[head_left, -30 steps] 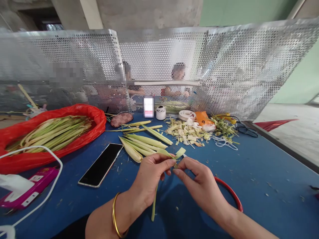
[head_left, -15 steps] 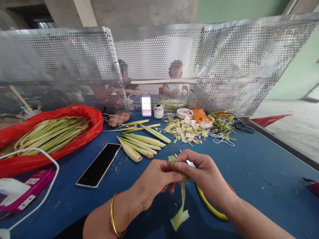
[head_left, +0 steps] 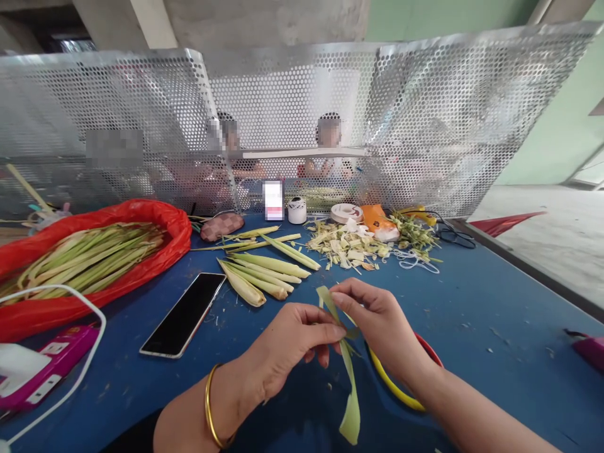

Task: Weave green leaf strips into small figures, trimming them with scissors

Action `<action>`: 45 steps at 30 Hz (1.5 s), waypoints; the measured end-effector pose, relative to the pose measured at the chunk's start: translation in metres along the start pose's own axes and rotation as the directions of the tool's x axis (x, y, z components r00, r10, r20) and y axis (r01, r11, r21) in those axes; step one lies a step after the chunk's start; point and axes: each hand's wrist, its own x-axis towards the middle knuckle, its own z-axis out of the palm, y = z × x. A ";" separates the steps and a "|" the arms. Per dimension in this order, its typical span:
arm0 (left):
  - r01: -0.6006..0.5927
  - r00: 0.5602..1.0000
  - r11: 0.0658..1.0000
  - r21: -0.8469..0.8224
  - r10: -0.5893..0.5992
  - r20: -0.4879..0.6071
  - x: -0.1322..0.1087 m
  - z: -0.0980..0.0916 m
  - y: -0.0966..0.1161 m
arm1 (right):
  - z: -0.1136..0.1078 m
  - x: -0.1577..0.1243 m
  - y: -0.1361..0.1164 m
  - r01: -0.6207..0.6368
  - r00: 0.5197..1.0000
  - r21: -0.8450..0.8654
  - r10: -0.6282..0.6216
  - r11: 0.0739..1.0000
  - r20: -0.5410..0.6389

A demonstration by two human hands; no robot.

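A pale green leaf strip, perhaps husk, hangs below my fingers and folds upward above them. My left hand, with a gold bangle at the wrist, pinches it near the middle between thumb and fingers. Close beside, my right hand has its thumb and fingers closed at the strip's upper part; the exact contact is partly hidden. Under the right hand lies a yellow and red curved handle, mostly covered by the hand and forearm. Several whole leaf pieces lie fanned out beyond my left hand.
A phone lies on the blue table at left, near a red bag of long leaves and a purple power strip with a white cable. Scraps, a tape roll and a perforated metal screen stand behind; people sit beyond it.
My right hand has moved slightly up and apart from my left. More of the strip shows above the fingers, and its hanging end has swung right and straightened.
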 end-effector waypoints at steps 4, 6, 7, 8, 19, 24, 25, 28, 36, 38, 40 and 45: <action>-0.006 1.000 0.996 -0.091 0.005 -0.016 0.002 -0.003 0.001 | -0.010 0.004 -0.005 0.013 0.995 -0.035 -0.010 0.999 0.095; -0.007 1.000 0.995 -0.102 0.005 -0.019 0.002 -0.004 0.002 | -0.011 0.004 -0.006 -0.020 0.987 -0.014 0.022 1.000 0.161; -0.006 1.000 0.994 -0.107 0.004 -0.018 0.001 -0.004 0.003 | -0.011 0.003 -0.006 -0.044 0.983 0.008 0.041 0.999 0.181; -0.008 1.000 0.994 -0.108 0.006 -0.018 0.000 -0.003 0.004 | -0.010 0.002 -0.006 -0.070 0.979 0.039 0.061 0.997 0.196; -0.084 0.986 0.992 -0.098 0.069 -0.153 0.000 0.000 0.002 | -0.008 -0.004 -0.003 0.198 0.972 -0.221 -0.221 0.955 -0.084; -0.192 0.947 0.932 -0.308 0.094 -0.307 0.001 -0.001 0.004 | -0.008 -0.018 -0.009 0.468 0.822 -0.541 -0.569 0.699 -0.023; -0.201 0.946 0.919 -0.339 0.092 -0.312 0.001 -0.001 0.004 | -0.007 -0.019 -0.008 0.454 0.828 -0.579 -0.561 0.678 -0.007; -0.206 0.947 0.904 -0.374 0.088 -0.310 0.000 -0.001 0.005 | -0.005 -0.016 -0.002 0.360 0.895 -0.604 -0.447 0.711 0.007; -0.270 0.888 0.928 -0.255 0.139 -0.438 0.002 0.005 0.000 | 0.000 -0.014 0.003 0.433 0.888 -0.548 -0.442 0.716 0.125; -0.281 0.877 0.929 -0.240 0.147 -0.457 0.003 0.006 -0.001 | 0.000 -0.013 0.002 0.468 0.870 -0.556 -0.469 0.687 0.153; -0.295 0.863 0.925 -0.240 0.150 -0.482 0.003 0.007 -0.001 | -0.002 -0.012 0.001 0.493 0.852 -0.575 -0.495 0.653 0.169; -0.287 0.877 0.909 -0.301 0.123 -0.464 0.002 0.005 0.002 | -0.007 -0.012 -0.003 0.513 0.783 -0.683 -0.610 0.521 0.122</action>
